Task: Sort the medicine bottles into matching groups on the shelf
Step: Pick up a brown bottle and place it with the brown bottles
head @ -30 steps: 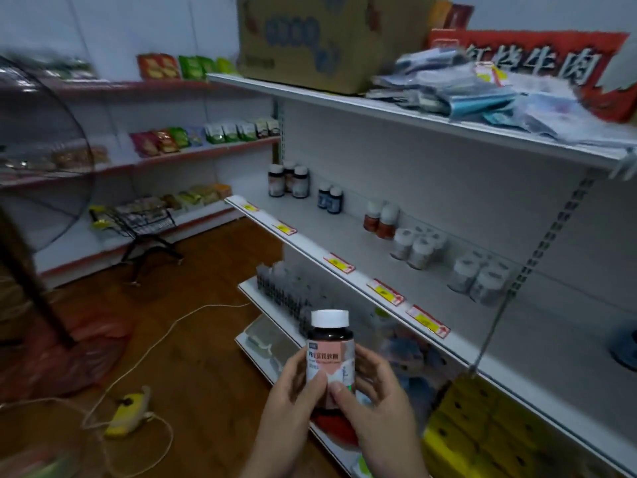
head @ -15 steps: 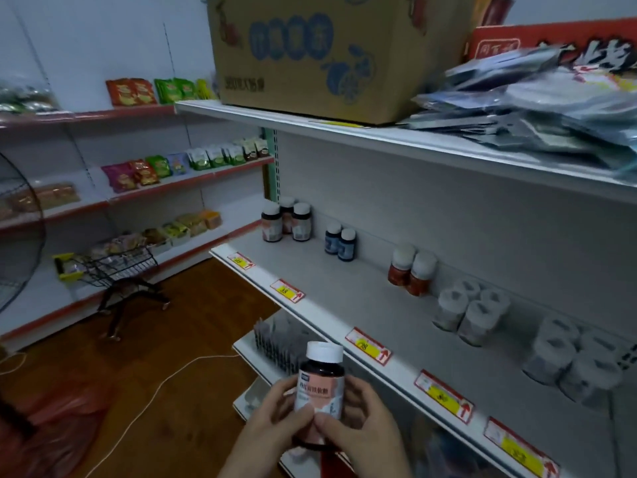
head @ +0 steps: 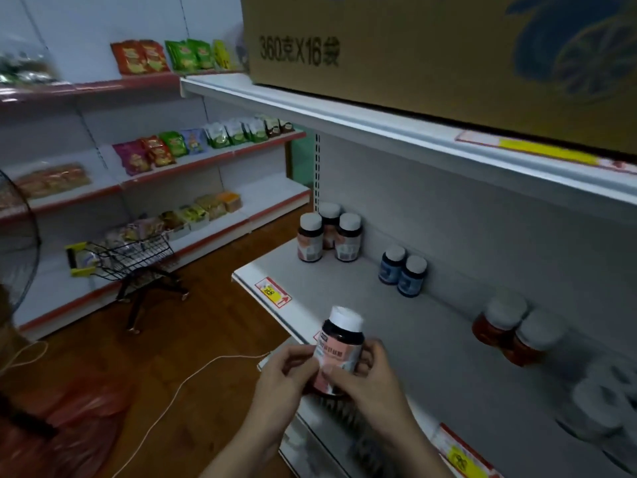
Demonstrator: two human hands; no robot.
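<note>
Where the frame begins at far left, a dark wire fan guard [head: 17, 243] is cut off by the edge. A red plastic bag [head: 69, 419] is seen on the wooden floor below it. A white cord [head: 179, 384] is trailed across the boards. Against the far wall, snack packets [head: 162, 150] are ranged on red-edged racks. A small black wire cart [head: 134, 257] is parked in front of them.

A red-and-yellow price tag [head: 272, 291] is fixed to the lip of the grey shelf [head: 362, 298], near its left end.

Low centre, a dark medicine bottle [head: 339, 343] with white cap and pink label is held upright in the air at the shelf's front edge, not set down. It is grasped from both sides. The left hand [head: 286, 377] is curled against its left side. The right hand [head: 372, 381] is wrapped round its right side, thumb on the label.

At the back left of the shelf, three pink-labelled bottles [head: 329, 236] of matching look are grouped close together. To their right, apart from them, two blue bottles [head: 401, 272] are stood touching. Further right, two red-orange bottles [head: 510, 334] with pale caps are paired. At far right, white bottles [head: 606, 401] are blurred and their number cannot be told.

Above, a cardboard box [head: 413, 53] is set on the upper shelf, with "360克X16袋" printed on its side.
</note>
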